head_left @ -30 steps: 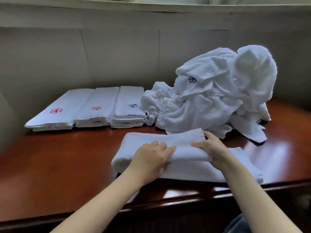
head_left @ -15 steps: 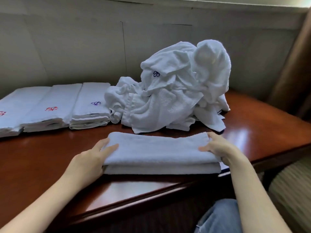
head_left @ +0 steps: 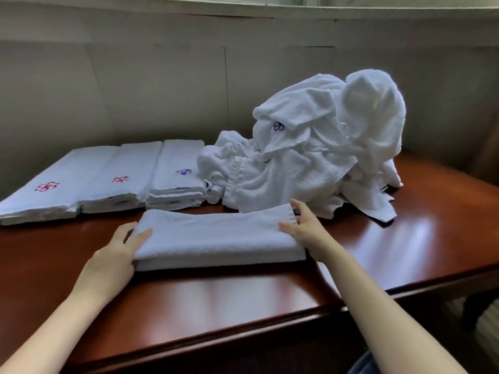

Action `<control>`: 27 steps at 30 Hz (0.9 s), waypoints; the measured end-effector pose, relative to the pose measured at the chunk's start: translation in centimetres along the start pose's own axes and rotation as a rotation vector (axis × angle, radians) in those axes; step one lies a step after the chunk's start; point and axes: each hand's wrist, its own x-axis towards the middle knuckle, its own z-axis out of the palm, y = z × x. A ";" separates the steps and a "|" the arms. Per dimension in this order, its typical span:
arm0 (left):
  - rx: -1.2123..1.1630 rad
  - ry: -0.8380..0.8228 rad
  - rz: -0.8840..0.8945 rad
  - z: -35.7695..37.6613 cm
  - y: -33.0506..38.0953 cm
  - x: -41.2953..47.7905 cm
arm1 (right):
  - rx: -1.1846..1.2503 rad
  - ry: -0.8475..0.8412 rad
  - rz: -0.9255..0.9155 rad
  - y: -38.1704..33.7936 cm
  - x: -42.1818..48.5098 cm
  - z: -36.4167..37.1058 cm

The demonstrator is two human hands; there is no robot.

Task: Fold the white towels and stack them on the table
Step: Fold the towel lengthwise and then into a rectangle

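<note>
The table [head_left: 216, 300] is dark reddish wood with a glossy polish that throws back soft window light along its near edge. Just beyond that sheen lies the folded towel [head_left: 216, 238], a long flat bar of white terry several layers thick, set crosswise and apart from the other linen.

The left hand [head_left: 116, 252] holds its left end, thumb laid over the top and fingers wrapped round the end. The right hand [head_left: 307, 230] brackets the right end the same way, thumb on top and fingers reaching along the far corner. Whether any fingertips reach underneath, I cannot tell.

The cloth looks light, soft and limp, with a nubby pile that should give plenty of grip. The risk is not slipping but sagging in the middle and letting the layers slide open. Lifting by both short ends at once, pinching all the layers together, seems the safest hold.

Farther back on the left, three stacks [head_left: 175, 174] of folded towels sit side by side, crisp-edged, with red and blue stitched emblems on top. To the right rises a heap [head_left: 310, 168] of unfolded towels, rumpled and lumpy, nearly touching the nearest stack. Behind everything stands a plain pale wall [head_left: 135, 90].
</note>
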 end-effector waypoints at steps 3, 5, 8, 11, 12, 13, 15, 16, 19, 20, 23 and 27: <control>-0.252 -0.032 -0.058 0.1 -0.4 0.3 | 0.014 0.033 0.033 0.0 0.4 -0.4; -0.304 -0.035 -0.046 0.0 -0.3 0.2 | -0.139 0.089 0.020 -0.2 0.3 -0.2; -0.229 -0.094 -0.018 -0.1 -0.1 0.1 | -0.776 0.199 -0.006 -0.7 -0.5 0.7; -0.487 -0.112 -0.074 -0.7 0.3 0.1 | -1.293 0.475 -0.423 -1.4 -2.2 2.9; -0.670 -0.134 -0.126 -1.1 0.4 0.2 | -1.258 0.502 -0.617 -1.6 -2.8 4.0; -0.861 -0.191 -0.188 -1.6 0.4 0.2 | -1.176 0.450 -0.777 -1.7 -3.3 5.2; -1.162 -0.362 -0.286 -2.8 0.6 0.2 | -1.039 0.176 -0.850 -1.7 -4.2 7.9; -1.256 -0.440 -0.299 -3.3 0.7 0.1 | -1.030 0.004 -0.774 -1.7 -4.6 9.3; -1.446 -0.585 -0.200 -4.7 1.5 -0.1 | -1.193 -0.212 -0.644 -0.9 -5.6 12.7; -1.508 -0.593 -0.140 -5.1 1.9 -0.2 | -1.233 -0.176 -0.656 -0.9 -5.9 13.7; -1.705 -0.550 0.022 -6.0 2.9 -0.3 | -1.176 0.001 -0.653 -1.8 -6.0 14.7; -1.648 -0.256 0.003 -6.5 3.4 0.1 | -0.376 0.038 -0.482 -5.2 -5.5 12.7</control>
